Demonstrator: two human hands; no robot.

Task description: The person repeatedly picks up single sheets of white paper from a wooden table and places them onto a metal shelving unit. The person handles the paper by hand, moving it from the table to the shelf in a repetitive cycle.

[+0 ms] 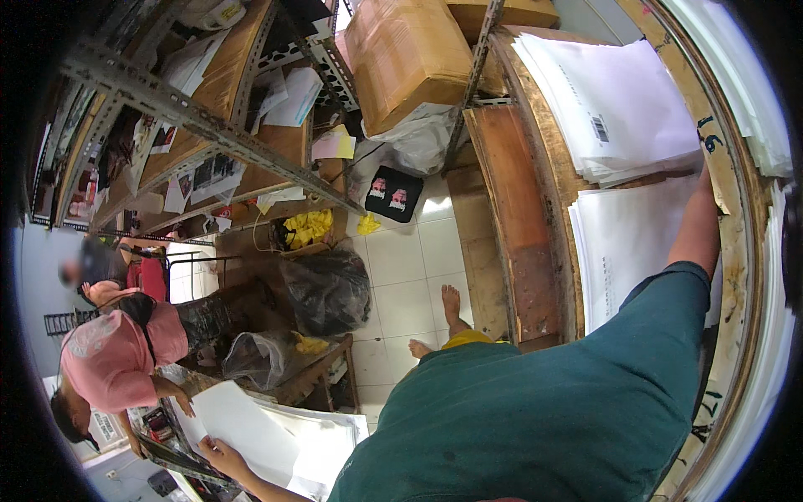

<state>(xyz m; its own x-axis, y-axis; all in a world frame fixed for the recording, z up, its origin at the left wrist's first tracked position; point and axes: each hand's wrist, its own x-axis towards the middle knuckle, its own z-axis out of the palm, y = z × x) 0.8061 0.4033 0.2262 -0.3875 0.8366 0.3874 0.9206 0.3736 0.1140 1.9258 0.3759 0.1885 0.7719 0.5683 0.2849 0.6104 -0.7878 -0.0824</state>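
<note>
My left hand (222, 458) is at the lower left, its fingers closed on the edge of a large white sheet (238, 422). That sheet lies over a stack of white paper (326, 448). Out to the right stretches my right forearm (698, 222), over a shelf with a second pile of white sheets (619, 243). The right hand itself is hidden around the shelf's wooden edge (711, 167), so its fingers do not show. Just beyond lies another white stack (611, 100) with a printed barcode.
A co-worker in a pink shirt (109, 360) leans over the same paper, one hand (181, 403) at its edge. Another person (109, 268) is farther back. Metal racks (209, 125), a big carton (406, 58), a black plastic bag (326, 289) and a folded black cloth (393, 194) stand around the tiled floor.
</note>
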